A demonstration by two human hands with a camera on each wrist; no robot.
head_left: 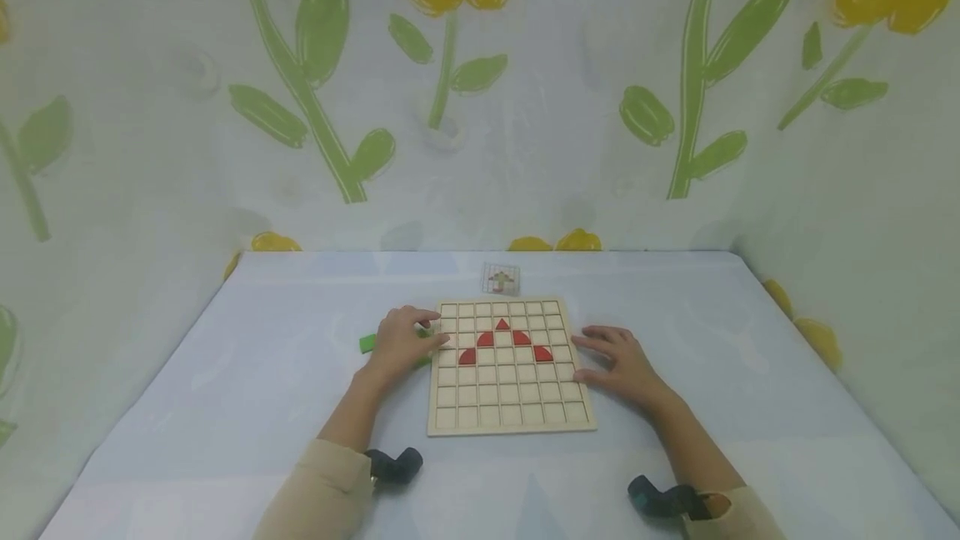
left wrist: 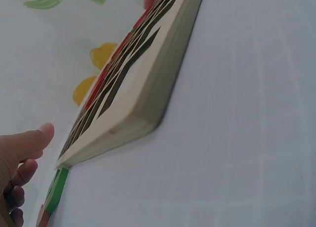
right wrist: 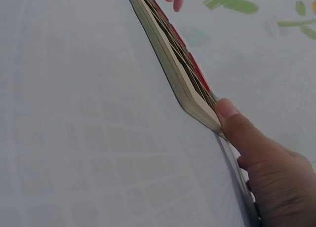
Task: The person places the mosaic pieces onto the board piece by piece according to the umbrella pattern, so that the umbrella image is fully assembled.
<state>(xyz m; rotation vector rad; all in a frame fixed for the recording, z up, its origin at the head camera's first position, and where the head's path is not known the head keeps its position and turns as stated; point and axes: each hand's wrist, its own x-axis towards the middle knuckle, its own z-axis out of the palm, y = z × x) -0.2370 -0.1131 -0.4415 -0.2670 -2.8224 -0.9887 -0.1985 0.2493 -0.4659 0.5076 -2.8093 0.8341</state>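
A square wooden grid board (head_left: 487,417) lies flat on the table, with several red pieces (head_left: 522,338) set in its squares in an arrowhead pattern. My left hand (head_left: 397,344) hovers at the board's left edge, thumb and forefinger apart. Beside and partly behind that hand are green pieces (head_left: 367,343); a small dark red patch near its fingers is too small to make out. In the left wrist view, a green piece (left wrist: 57,190) lies close to the board's corner. My right hand (head_left: 618,365) rests against the right edge, its thumb (right wrist: 242,131) touching the rim in the right wrist view.
Behind the board lies a small clear square card (head_left: 501,279) with a printed grid and figure. The white table (head_left: 247,407) meets a flower-patterned curtain (head_left: 525,148) at the back and both sides. Black wrist mounts (head_left: 396,466) sit on both forearms.
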